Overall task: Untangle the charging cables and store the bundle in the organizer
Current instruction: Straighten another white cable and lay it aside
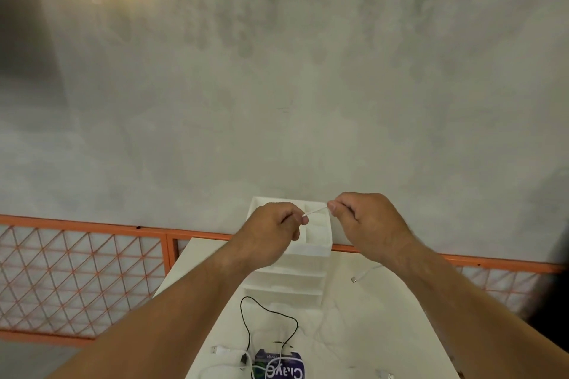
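Raised above the tabletop, apart but close: left hand and right hand, each pinching one end of a short, taut stretch of white cable between thumb and forefinger.

Right behind and below that stretch, between the two hands: white organizer, open on top and split by dividers into compartments. White walls and floors showing in the compartments toward the right hand; those toward the left hand hidden behind it. Under the open top, toward the wrists: stacked shelf-like tiers of the same organizer, contents impossible to tell.

Nearer than the left wrist, lying loose on the tabletop: black cable in a wide loop, running down to a purple box with white lettering. Just left of that box: white USB plug. Below the right wrist: another white cable end with a small connector, flat on the tabletop, outside the organizer.
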{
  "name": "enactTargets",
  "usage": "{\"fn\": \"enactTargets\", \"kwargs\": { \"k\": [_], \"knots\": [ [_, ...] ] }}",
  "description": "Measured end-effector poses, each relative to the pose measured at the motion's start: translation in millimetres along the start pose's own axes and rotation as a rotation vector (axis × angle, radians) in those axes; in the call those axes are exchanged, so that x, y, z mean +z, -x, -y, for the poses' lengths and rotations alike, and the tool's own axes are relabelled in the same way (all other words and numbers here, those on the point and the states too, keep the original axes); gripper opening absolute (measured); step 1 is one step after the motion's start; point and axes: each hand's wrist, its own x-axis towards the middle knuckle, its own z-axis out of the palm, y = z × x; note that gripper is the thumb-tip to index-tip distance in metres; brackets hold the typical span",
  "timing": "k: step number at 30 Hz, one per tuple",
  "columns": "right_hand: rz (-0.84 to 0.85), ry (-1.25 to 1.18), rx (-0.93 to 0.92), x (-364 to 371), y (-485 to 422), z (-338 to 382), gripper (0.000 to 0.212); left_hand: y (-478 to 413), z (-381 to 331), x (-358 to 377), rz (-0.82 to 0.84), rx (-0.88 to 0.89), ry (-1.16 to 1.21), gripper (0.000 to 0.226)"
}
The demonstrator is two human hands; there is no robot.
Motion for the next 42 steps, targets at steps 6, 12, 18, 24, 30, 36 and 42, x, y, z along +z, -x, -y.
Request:
{"fn": "enactTargets", "kwargs": {
  "k": [6,12,18,24,30,36,42],
  "knots": [
    [0.015,0.122,-0.035,8.4,2.7,14.0,0.035,-7.9,8.3,6.2,-0.273,0.042,-0.340,0.024],
    [0.013,0.225,0.116,19.1,-1.7,16.4,0.038,-10.0,10.4,1.0,-0.323,-0.027,-0.621,0.027],
    [0.008,0.236,0.354,8.4,-16.9,1.5,0.034,-9.4,11.0,-15.4,-0.339,-0.100,-0.673,0.037],
    [-0.031,0.265,0.426,5.5,-13.4,-30.9,0.035,-4.9,20.4,-28.3,-0.370,-0.094,-0.680,0.038],
    [-0.054,0.275,0.472,0.2,-5.3,-48.3,0.034,-4.5,21.3,-29.4,-0.392,-0.057,-0.689,0.035],
    [0.163,-0.002,0.498,-6.1,4.6,-56.8,0.028,-11.4,14.8,-34.3,-0.364,0.087,-0.559,0.027],
    [0.279,-0.669,0.546,-1.4,21.3,-40.5,0.019,1.0,-7.8,-34.4,-0.157,-0.059,-0.130,0.046]
  ]
}}
